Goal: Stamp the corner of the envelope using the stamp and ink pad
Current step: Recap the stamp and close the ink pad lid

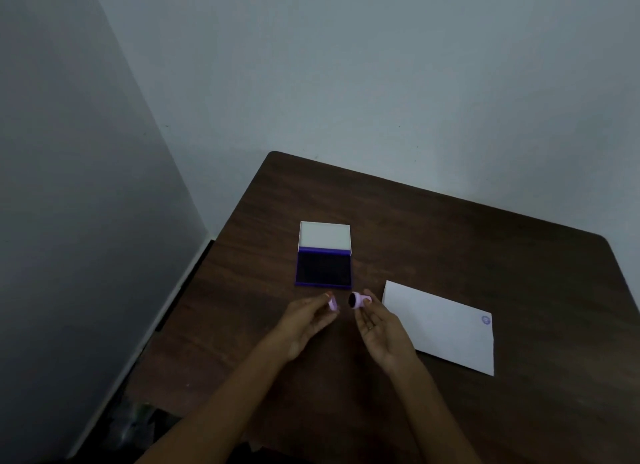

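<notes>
A purple ink pad [324,269] lies open on the dark wooden table [450,242], its white lid tipped back. To its right lies a white envelope [440,325] with a round blue stamp mark [486,320] in its far right corner. My right hand [382,328] holds a small pink round stamp [358,300] by the fingertips, its dark inked face turned left. My left hand [306,323] pinches the pink stamp cap [333,303] a short gap away from the stamp. Both hands hover just in front of the ink pad.
The table stands in a room corner, with grey walls behind and to the left. A dark gap runs along the table's left edge, with blurred clutter [138,418] on the floor below it.
</notes>
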